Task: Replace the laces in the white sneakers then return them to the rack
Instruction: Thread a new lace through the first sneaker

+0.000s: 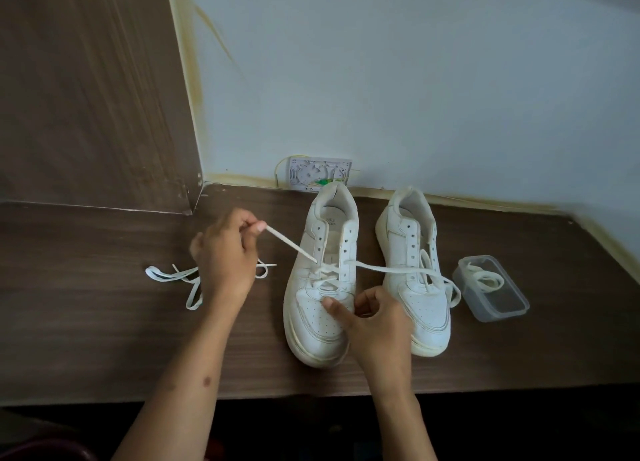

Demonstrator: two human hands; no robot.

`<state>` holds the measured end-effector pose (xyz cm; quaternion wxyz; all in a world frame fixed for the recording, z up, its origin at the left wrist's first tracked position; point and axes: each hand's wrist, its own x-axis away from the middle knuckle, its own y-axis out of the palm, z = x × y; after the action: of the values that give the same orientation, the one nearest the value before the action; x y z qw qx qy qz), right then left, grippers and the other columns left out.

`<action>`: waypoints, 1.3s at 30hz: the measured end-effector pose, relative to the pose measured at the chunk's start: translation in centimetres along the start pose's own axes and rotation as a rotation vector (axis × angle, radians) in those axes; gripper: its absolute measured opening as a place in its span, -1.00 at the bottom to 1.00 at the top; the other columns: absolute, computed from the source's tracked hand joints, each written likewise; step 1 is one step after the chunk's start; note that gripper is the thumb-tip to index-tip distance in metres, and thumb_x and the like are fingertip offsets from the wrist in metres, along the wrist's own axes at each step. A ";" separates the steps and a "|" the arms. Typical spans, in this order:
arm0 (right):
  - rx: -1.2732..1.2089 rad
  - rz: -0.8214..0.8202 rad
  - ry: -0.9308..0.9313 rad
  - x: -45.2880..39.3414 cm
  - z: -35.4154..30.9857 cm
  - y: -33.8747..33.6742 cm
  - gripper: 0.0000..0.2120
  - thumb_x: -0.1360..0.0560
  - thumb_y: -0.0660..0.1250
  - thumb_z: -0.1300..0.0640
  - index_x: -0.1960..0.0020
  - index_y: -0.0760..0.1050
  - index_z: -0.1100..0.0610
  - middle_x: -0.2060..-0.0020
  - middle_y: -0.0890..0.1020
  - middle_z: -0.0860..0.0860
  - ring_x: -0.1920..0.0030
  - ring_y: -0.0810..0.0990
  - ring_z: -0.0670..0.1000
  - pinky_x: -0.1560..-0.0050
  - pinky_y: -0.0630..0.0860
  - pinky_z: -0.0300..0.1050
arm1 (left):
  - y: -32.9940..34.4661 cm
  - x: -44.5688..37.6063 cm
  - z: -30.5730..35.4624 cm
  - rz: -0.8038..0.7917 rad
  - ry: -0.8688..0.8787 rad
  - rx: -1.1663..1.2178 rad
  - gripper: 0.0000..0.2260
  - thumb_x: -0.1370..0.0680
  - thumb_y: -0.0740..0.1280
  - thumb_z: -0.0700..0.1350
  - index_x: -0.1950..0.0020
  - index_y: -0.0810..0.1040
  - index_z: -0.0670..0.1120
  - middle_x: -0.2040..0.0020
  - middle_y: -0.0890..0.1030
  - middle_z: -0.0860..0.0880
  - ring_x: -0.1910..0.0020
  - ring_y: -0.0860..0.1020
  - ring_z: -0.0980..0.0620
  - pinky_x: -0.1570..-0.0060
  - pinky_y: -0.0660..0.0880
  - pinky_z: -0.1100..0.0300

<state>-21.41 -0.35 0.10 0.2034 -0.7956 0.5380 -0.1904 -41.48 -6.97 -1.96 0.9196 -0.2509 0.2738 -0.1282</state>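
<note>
On the dark wood-grain table [104, 339], two white sneakers stand side by side with toes toward the person and heels toward the pale wall [415, 79] at 12 o'clock. The left sneaker [320, 318] is cream-white leather with a perforated toe cap, a yellowed sole edge and dark eyelets; a flat white lace [388, 269] crosses its lowest eyelets. One end of that lace runs taut toward 10 o'clock to the left hand [225, 252], whose thumb and forefinger pinch its tip while the other fingers curl inward. The other end trails toward 3 o'clock, draped across the right sneaker [420, 308], which has open, unlaced eyelets. The right hand [370, 317] rests on the left sneaker's toe area, thumb pressing the toe cap and fingers curled round its side, gripping it. At 9 o'clock of the left hand, a loose lace [180, 277] lies in loops on the table, partly hidden behind that hand. At 3 o'clock of the right sneaker, just beside it, sits a clear plastic container [498, 304] with another coiled lace [485, 277] inside. A small patterned card [311, 171] leans against the wall behind the left sneaker's heel.
</note>
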 end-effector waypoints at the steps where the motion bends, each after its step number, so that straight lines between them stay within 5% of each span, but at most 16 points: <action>1: 0.003 0.001 0.004 0.0 0.0 0.0 -0.58 -0.27 0.60 -0.15 0.22 0.48 0.11 0.33 0.60 0.01 0.30 0.55 -0.05 0.26 0.47 -0.21 | 0.2 0.2 0.1 -0.024 0.011 -0.007 -0.91 -0.55 0.38 -0.10 0.10 0.52 0.06 0.21 0.52 0.21 0.14 0.60 -0.03 -0.06 0.47 -0.22; 8: 0.033 0.026 -0.073 -0.1 0.1 -0.2 -0.66 -0.35 0.54 -0.13 0.22 0.48 0.08 0.31 0.59 -0.04 0.28 0.55 -0.12 0.28 0.44 -0.32 | 0.5 0.4 1.0 -0.157 0.056 0.086 -0.90 -0.53 0.40 -0.09 0.00 0.59 0.10 0.01 0.54 0.16 -0.06 0.54 -0.02 -0.08 0.47 -0.16; 11: 0.067 0.111 -0.214 -0.3 -0.3 -0.7 -0.89 -0.51 0.42 0.06 0.02 0.50 0.00 0.02 0.53 -0.08 0.20 0.54 -0.20 0.22 0.42 -0.47 | 0.3 0.5 1.4 -0.159 0.057 0.126 -0.88 -0.53 0.41 -0.13 0.03 0.60 0.11 0.00 0.53 0.14 -0.06 0.50 -0.02 -0.09 0.46 -0.16; 15: 0.368 0.052 -0.294 -1.8 0.2 -2.0 -0.53 -0.55 0.35 0.21 -0.40 0.37 -0.06 -0.27 0.15 -0.05 -0.16 0.38 0.01 -0.06 0.25 -0.35 | -0.1 0.3 1.7 -0.149 0.136 0.170 -0.86 -0.50 0.43 -0.18 0.04 0.62 0.07 0.03 0.50 0.17 -0.03 0.49 0.02 -0.11 0.45 -0.11; 18: 0.597 -0.053 -0.323 -2.4 0.7 -2.7 -0.80 -0.51 0.39 0.10 -0.13 0.55 -0.03 -0.25 0.34 0.03 -0.23 0.27 0.03 0.02 0.04 -0.34 | 0.0 0.2 1.9 -0.142 0.205 0.196 -0.90 -0.49 0.44 -0.14 0.05 0.63 0.05 -0.02 0.51 0.15 -0.08 0.48 0.05 -0.19 0.41 -0.02; 21: 0.313 -0.195 -0.330 -1.8 -0.7 -4.0 -0.93 -0.49 0.44 0.14 0.17 0.59 0.08 0.15 0.52 -0.04 0.15 0.47 -0.18 0.19 0.29 -0.44 | -0.4 0.5 2.6 -0.228 0.244 0.306 -0.95 -0.49 0.45 -0.08 0.06 0.65 0.03 -0.01 0.53 0.17 -0.10 0.48 0.20 -0.19 0.36 0.20; 24: -0.271 -0.423 -0.277 -0.7 -3.1 -5.0 -0.95 -0.46 0.46 0.21 0.08 0.66 0.18 0.37 0.57 -0.04 0.46 0.46 -0.20 0.41 0.35 -0.41 | -1.0 1.1 4.0 -0.472 0.213 0.551 -0.94 -0.50 0.45 -0.09 0.06 0.66 -0.04 0.08 0.62 0.06 0.00 0.59 0.03 -0.08 0.47 0.19; 28: -0.605 -0.386 -0.316 -0.9 -3.9 -5.0 -0.63 -0.37 0.45 0.23 -0.18 0.59 0.16 0.28 0.63 0.14 0.33 0.58 -0.03 0.30 0.52 -0.21 | -0.9 2.4 6.3 -0.722 0.222 0.692 -0.81 -0.51 0.39 0.04 0.07 0.69 -0.06 0.09 0.64 0.02 -0.01 0.59 0.02 -0.12 0.47 0.18; 32: -0.724 -0.265 -0.235 -1.1 -3.7 -5.5 -0.40 -0.35 0.42 0.28 -0.38 0.40 0.15 0.24 0.68 0.14 0.21 0.67 0.08 0.13 0.63 -0.14 | -0.2 3.4 7.3 -0.844 0.282 0.602 -0.87 -0.45 0.47 0.10 0.07 0.68 0.08 -0.04 0.62 0.13 -0.15 0.48 0.23 -0.15 0.28 0.49; 34: -0.782 -0.224 -0.180 -1.2 -3.6 -5.5 -0.40 -0.35 0.41 0.28 -0.37 0.41 0.15 0.26 0.68 0.14 0.27 0.66 0.05 0.13 0.62 -0.15 | -0.2 3.2 7.4 -0.879 0.260 0.550 -0.92 -0.45 0.47 0.11 0.12 0.66 0.15 -0.07 0.59 0.14 -0.17 0.43 0.29 -0.14 0.24 0.53; 37: -0.925 -0.143 -0.117 -1.6 -2.9 -5.7 -0.53 -0.38 0.40 0.29 -0.29 0.50 0.26 0.28 0.64 0.12 0.30 0.60 -0.02 0.14 0.60 -0.20 | -1.2 2.3 6.8 -0.976 0.141 0.649 -0.89 -0.51 0.39 -0.09 0.15 0.68 -0.09 0.00 0.57 0.07 -0.04 0.50 0.33 -0.05 0.34 0.51; 39: -0.981 -0.058 -0.096 -2.0 -2.1 -6.1 -0.64 -0.44 0.38 0.30 -0.23 0.54 0.31 0.22 0.61 0.13 0.27 0.59 -0.03 0.08 0.58 -0.23 | -1.9 1.6 5.8 -0.960 0.077 0.669 -0.81 -0.53 0.33 -0.04 0.20 0.67 -0.07 0.07 0.59 0.13 0.00 0.54 0.27 -0.02 0.38 0.44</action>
<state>-18.44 3.29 4.91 -0.1759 -0.8202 0.5318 0.1167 -37.13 -6.90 2.54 0.7772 -0.0381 0.1072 -0.6189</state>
